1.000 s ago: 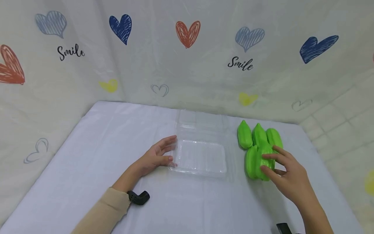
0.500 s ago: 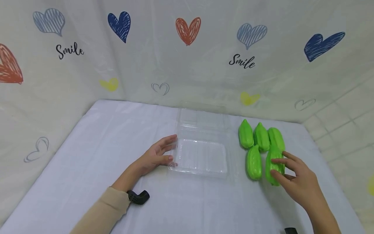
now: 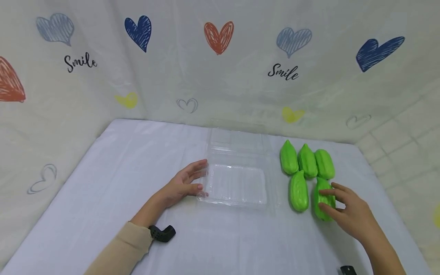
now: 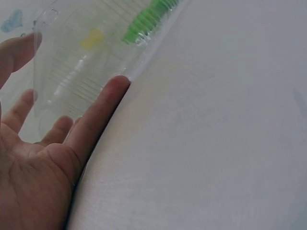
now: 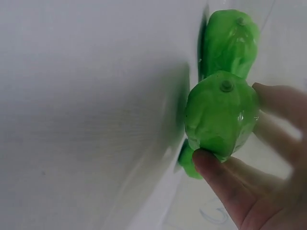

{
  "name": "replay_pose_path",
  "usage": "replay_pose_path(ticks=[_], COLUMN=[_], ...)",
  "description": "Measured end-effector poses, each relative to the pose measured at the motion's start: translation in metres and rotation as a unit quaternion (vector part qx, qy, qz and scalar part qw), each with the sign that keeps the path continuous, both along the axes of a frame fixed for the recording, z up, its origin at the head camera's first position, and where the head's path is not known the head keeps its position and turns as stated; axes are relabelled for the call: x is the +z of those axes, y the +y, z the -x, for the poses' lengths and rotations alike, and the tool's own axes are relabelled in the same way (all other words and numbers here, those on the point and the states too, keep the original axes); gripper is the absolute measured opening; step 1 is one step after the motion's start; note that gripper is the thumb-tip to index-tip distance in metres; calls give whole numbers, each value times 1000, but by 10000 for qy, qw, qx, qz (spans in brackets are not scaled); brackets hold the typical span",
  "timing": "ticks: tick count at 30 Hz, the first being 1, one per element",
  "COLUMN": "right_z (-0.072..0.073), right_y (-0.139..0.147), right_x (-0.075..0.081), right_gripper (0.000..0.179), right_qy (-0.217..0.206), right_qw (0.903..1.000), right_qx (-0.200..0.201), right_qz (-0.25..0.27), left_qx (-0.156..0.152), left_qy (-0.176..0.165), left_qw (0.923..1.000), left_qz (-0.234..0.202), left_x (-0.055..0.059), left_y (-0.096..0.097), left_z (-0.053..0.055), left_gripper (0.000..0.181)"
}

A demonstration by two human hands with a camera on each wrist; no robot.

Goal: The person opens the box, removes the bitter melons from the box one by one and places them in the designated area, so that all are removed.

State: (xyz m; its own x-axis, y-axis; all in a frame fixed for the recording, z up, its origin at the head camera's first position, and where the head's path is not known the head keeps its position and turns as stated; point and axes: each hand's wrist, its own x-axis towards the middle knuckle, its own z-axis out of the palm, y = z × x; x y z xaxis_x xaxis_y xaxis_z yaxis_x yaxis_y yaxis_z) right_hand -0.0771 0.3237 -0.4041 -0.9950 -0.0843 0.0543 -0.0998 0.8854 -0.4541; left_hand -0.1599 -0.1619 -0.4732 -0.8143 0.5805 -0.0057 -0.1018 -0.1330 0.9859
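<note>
At its left edge, a clear plastic box (image 3: 237, 184) is touched by my left hand (image 3: 182, 183), thumb near the front corner and fingers spread along the side. The left wrist view shows that thumb (image 4: 103, 108) extended against the box's see-through wall (image 4: 72, 91). Over on the right, my right hand (image 3: 352, 212) holds a green, ribbed, elongated fruit-like piece (image 3: 323, 204) between thumb and fingers. Seen from the right wrist, its rounded end with a small dark knob (image 5: 226, 86) faces the camera, and the piece (image 5: 218, 117) is close to the white tabletop.
Several more green pieces lie beside it: one to its left (image 3: 299, 193) and a row behind, including a far-left one (image 3: 288, 158). The box's raised clear lid (image 3: 237, 141) stands at the back, near a heart-printed curtain (image 3: 240, 80). White cloth covers the table (image 3: 213, 240).
My right hand has shifted the green piece rightward and slightly nearer, away from the piece on its left, and a gap has opened between them. The left hand and box have stayed put.
</note>
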Motion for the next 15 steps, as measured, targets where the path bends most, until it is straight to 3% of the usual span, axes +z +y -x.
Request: replay_pose_path(ticks=[15], right_z=[8], right_y=[3], right_x=[-7], right_gripper=[43], right_qy=[27], right_qw=[9999], right_qx=[87], right_qz=[-58], left_qx=[50], left_qy=[45], left_qw=[9999], left_qz=[106], left_x=[0], left_y=[1], left_z=[0], left_gripper=[80])
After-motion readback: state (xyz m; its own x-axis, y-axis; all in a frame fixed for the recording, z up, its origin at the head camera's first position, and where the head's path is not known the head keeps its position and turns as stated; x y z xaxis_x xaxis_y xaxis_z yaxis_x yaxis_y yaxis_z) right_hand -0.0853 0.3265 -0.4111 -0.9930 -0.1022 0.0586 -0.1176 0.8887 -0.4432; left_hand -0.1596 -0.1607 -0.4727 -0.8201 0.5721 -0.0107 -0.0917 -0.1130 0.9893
